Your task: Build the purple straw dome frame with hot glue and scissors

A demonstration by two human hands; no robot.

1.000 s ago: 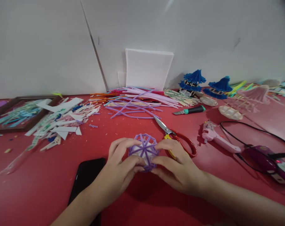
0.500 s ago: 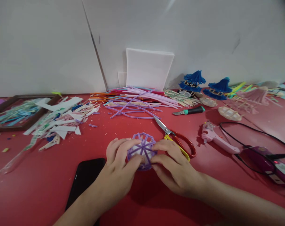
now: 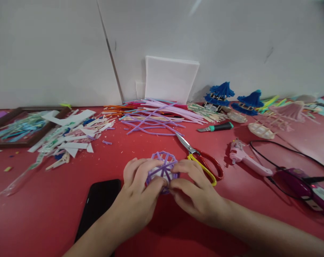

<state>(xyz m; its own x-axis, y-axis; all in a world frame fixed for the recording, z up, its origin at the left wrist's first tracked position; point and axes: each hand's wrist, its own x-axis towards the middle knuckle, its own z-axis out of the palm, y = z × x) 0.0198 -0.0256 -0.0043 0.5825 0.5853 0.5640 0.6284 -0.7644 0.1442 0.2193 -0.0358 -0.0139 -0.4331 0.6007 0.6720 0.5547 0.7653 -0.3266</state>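
Note:
Between my hands is a small round frame of purple pipe cleaners (image 3: 165,167), with spokes crossing at its middle and white material beneath them. My left hand (image 3: 140,185) grips its left side, the thumb pressed on the near part. On the other side my right hand (image 3: 195,189) pinches the near right rim with thumb and fingers. The fingertips hide part of the near edge. Just beyond my right hand lie scissors (image 3: 198,153) with red and yellow handles, blades apart. A black phone (image 3: 99,200) rests by my left forearm.
Loose pipe cleaners (image 3: 156,117) lie at the back before a stack of white paper (image 3: 171,78). A utility knife (image 3: 215,127), pink glue gun (image 3: 249,159) with cord and purple power strip (image 3: 306,189) are on the right. Blue-roofed models (image 3: 221,94) stand behind; scraps (image 3: 73,139) lie left.
My thumbs have come closer together at the near edge of the purple frame. The whole view has shifted slightly; the other things on the table stay in place.

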